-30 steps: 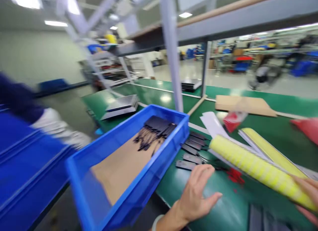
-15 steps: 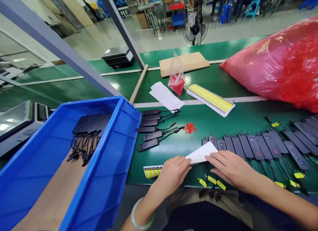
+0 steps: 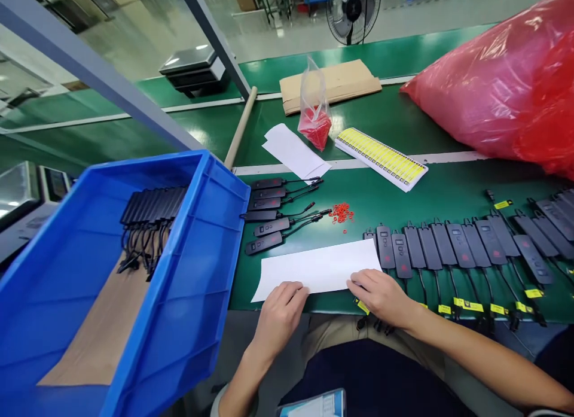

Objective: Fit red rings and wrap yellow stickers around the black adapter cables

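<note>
A white paper sheet (image 3: 319, 267) lies flat at the near edge of the green table (image 3: 403, 195). My left hand (image 3: 280, 312) rests on its near left edge, fingers curled down on the paper. My right hand (image 3: 381, 294) presses its near right corner, fingers bent. Just right of the sheet a row of black remote-like devices (image 3: 452, 249) with cables and yellow tags lies side by side. A few more black devices (image 3: 266, 222) lie left of a small heap of red rings (image 3: 341, 212).
A blue bin (image 3: 134, 285) with black devices and brown card overhangs the table at left. Behind are a yellow label sheet (image 3: 381, 158), white papers (image 3: 293, 152), a small bag of red parts (image 3: 315, 121), cardboard (image 3: 329, 82) and a big red plastic bag (image 3: 506, 88).
The head turned right from the bin toward the table. The yellow label sheet held a second ago now lies at the back. The white sheet, half lifted before, is now spread flat under both hands.
</note>
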{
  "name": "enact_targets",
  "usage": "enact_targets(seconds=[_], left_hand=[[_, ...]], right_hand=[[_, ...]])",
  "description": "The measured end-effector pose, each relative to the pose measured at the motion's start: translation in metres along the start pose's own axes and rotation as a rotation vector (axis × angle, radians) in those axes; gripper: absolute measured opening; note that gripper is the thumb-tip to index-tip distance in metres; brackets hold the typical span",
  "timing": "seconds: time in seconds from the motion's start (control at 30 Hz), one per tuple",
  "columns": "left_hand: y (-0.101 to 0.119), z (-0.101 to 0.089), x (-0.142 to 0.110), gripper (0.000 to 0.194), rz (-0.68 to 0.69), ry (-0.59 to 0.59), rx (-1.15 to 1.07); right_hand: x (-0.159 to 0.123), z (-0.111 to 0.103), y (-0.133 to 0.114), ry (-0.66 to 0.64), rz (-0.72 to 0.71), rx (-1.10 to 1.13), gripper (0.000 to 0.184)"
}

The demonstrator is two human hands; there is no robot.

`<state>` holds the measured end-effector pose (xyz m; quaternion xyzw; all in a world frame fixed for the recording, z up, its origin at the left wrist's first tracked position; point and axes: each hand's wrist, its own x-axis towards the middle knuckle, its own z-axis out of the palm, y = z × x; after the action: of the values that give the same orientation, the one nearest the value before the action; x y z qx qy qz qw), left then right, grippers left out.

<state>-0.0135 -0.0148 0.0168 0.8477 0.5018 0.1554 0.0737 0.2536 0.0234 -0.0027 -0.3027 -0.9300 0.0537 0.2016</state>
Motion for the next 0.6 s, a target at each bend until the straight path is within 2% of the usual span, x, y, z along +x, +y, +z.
enact_targets(seconds=[0.17, 0.4, 0.5, 0.6], left_hand=[[-0.017, 0.003, -0.020, 0.022, -0.024, -0.052, -0.066], [-0.038, 0.006, -0.015, 0.022, -0.019, -0.078, -0.107], [-0.045, 0.007, -0.012, 0.021, -0.004, -0.100, -0.089], [-0.049, 0.006, -0.010, 0.021, 0.015, -0.110, -0.062]], right_hand=[[0.010, 0.013, -0.008, -0.112, 0.026, 0.017, 0.024], [0.032, 0.020, -0.017, -0.215, 0.049, -0.033, 0.010], [0.040, 0.019, -0.016, -0.244, 0.049, -0.062, 0.018], [0.046, 0.017, -0.013, -0.275, -0.008, -0.077, 0.024]])
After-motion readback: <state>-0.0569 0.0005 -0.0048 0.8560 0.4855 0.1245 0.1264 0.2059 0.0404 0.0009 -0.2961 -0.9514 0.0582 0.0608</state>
